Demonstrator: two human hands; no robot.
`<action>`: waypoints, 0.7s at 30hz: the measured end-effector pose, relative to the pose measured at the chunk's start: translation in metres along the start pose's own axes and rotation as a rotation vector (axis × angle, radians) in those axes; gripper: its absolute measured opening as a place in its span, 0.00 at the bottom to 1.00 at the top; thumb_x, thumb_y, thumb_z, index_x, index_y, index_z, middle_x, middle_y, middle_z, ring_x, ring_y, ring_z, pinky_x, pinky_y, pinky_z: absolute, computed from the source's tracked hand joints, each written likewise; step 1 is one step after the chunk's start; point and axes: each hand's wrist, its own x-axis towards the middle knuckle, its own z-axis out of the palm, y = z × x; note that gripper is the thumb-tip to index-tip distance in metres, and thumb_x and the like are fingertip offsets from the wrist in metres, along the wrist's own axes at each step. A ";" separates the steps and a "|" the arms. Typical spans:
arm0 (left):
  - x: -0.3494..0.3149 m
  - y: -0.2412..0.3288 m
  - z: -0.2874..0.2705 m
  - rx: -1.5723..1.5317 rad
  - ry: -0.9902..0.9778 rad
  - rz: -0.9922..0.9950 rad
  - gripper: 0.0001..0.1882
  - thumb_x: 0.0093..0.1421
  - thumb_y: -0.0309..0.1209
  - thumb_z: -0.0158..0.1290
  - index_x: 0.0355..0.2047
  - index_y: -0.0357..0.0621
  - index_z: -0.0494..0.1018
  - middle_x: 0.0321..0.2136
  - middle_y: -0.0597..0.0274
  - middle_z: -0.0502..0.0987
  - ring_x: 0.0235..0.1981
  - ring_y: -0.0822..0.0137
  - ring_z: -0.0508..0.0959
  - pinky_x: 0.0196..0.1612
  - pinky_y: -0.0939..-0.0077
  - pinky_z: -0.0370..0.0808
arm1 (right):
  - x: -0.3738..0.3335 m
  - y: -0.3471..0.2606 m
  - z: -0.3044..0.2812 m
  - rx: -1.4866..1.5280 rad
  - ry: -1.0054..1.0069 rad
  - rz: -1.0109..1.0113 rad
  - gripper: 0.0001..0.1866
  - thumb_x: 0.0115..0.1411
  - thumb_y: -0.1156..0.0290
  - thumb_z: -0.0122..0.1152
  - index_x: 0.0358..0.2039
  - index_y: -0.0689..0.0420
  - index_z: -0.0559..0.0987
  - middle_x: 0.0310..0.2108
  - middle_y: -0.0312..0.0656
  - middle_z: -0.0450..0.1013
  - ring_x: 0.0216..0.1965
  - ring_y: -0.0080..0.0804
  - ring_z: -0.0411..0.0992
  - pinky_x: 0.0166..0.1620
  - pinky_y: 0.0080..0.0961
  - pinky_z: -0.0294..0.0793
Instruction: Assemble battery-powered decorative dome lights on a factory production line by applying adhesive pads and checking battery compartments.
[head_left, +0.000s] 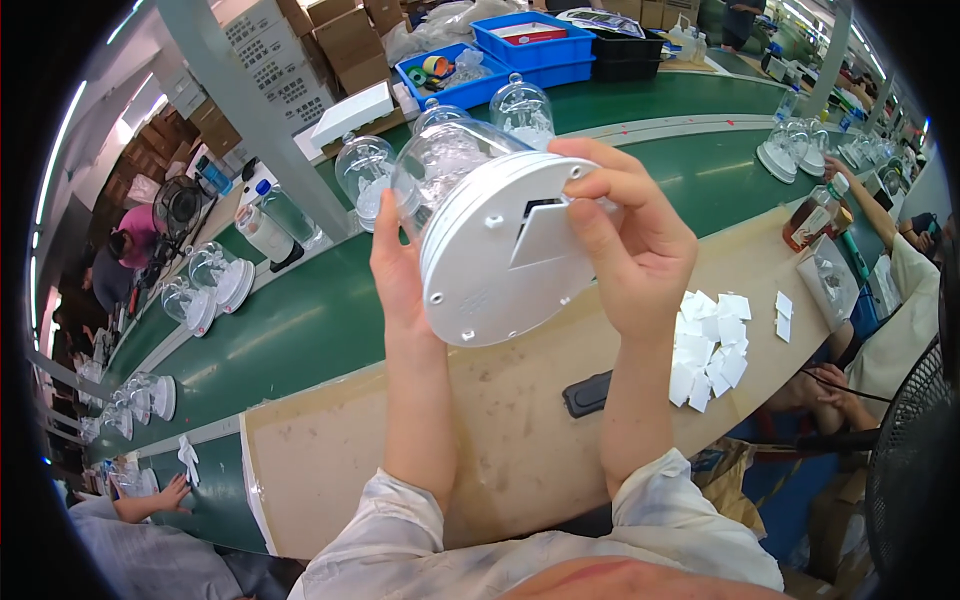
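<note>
A clear dome ornament with a round white base is raised in front of me, tilted so the base's underside faces me. My left hand grips it at the left, fingers wrapped round the dome side and the base rim. At the right edge of the base is my right hand, its thumb and fingers closed on a white battery cover. The cover lies askew over the compartment, leaving a dark slot uncovered along its upper left side. White pieces inside the dome show only in part.
Loose white covers lie piled on the brown board, near a dark oblong object. Further domes stand across the green conveyor. Blue bins are behind. A fan and a co-worker's arm are right.
</note>
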 end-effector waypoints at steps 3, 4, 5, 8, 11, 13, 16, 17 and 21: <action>-0.003 0.010 -0.003 0.099 0.016 0.039 0.32 0.65 0.52 0.44 0.60 0.40 0.63 0.54 0.50 0.71 0.55 0.54 0.72 0.57 0.58 0.70 | -0.004 -0.004 0.005 0.100 0.014 0.039 0.06 0.59 0.81 0.60 0.38 0.62 0.77 0.51 0.55 0.72 0.52 0.34 0.70 0.52 0.28 0.69; -0.003 0.013 -0.005 0.434 0.221 0.222 0.31 0.66 0.52 0.43 0.60 0.40 0.63 0.55 0.49 0.71 0.55 0.54 0.72 0.57 0.58 0.70 | -0.005 -0.005 0.008 0.167 0.014 0.077 0.07 0.59 0.82 0.60 0.38 0.62 0.77 0.51 0.55 0.72 0.52 0.34 0.70 0.52 0.28 0.70; -0.007 0.009 0.014 0.424 0.251 0.234 0.31 0.66 0.52 0.42 0.59 0.40 0.63 0.54 0.49 0.71 0.54 0.54 0.73 0.57 0.58 0.70 | -0.005 -0.008 0.013 0.138 0.036 0.070 0.07 0.59 0.82 0.60 0.38 0.62 0.77 0.51 0.55 0.72 0.52 0.34 0.70 0.52 0.28 0.70; -0.017 0.007 0.029 0.453 0.210 0.253 0.32 0.66 0.53 0.43 0.59 0.40 0.63 0.54 0.50 0.71 0.53 0.55 0.73 0.56 0.58 0.71 | -0.003 -0.019 0.019 0.401 0.068 0.224 0.11 0.57 0.82 0.61 0.42 0.63 0.77 0.52 0.54 0.72 0.53 0.34 0.71 0.54 0.29 0.71; -0.017 0.007 0.026 0.437 0.178 0.231 0.34 0.65 0.55 0.43 0.60 0.41 0.63 0.54 0.51 0.71 0.52 0.56 0.73 0.55 0.59 0.72 | -0.005 -0.022 0.009 0.227 -0.035 0.177 0.17 0.57 0.82 0.62 0.48 0.63 0.76 0.52 0.51 0.72 0.53 0.34 0.71 0.56 0.30 0.71; -0.014 0.000 0.024 0.571 0.277 0.289 0.35 0.64 0.57 0.43 0.59 0.40 0.64 0.53 0.51 0.71 0.51 0.57 0.74 0.54 0.62 0.73 | -0.005 -0.024 0.000 0.243 -0.041 0.214 0.20 0.56 0.82 0.63 0.51 0.63 0.76 0.52 0.49 0.73 0.54 0.32 0.70 0.56 0.29 0.70; -0.015 -0.006 0.028 0.452 0.195 0.215 0.32 0.67 0.54 0.38 0.60 0.41 0.63 0.56 0.51 0.70 0.55 0.56 0.72 0.55 0.60 0.73 | -0.006 -0.026 0.001 0.158 -0.014 0.125 0.20 0.56 0.82 0.63 0.51 0.64 0.75 0.51 0.47 0.73 0.53 0.31 0.70 0.55 0.28 0.70; -0.014 -0.006 0.024 0.439 0.195 0.203 0.32 0.67 0.54 0.38 0.60 0.41 0.63 0.56 0.51 0.70 0.55 0.56 0.72 0.55 0.60 0.73 | -0.005 -0.029 0.000 0.142 -0.010 0.131 0.20 0.56 0.82 0.63 0.51 0.64 0.75 0.51 0.47 0.73 0.53 0.31 0.70 0.55 0.28 0.70; -0.016 -0.002 0.015 0.292 -0.013 0.148 0.31 0.67 0.53 0.38 0.60 0.41 0.63 0.56 0.50 0.69 0.55 0.56 0.72 0.57 0.59 0.71 | -0.002 -0.031 0.002 0.142 -0.007 0.110 0.21 0.55 0.81 0.65 0.51 0.65 0.76 0.51 0.46 0.73 0.53 0.30 0.70 0.55 0.27 0.69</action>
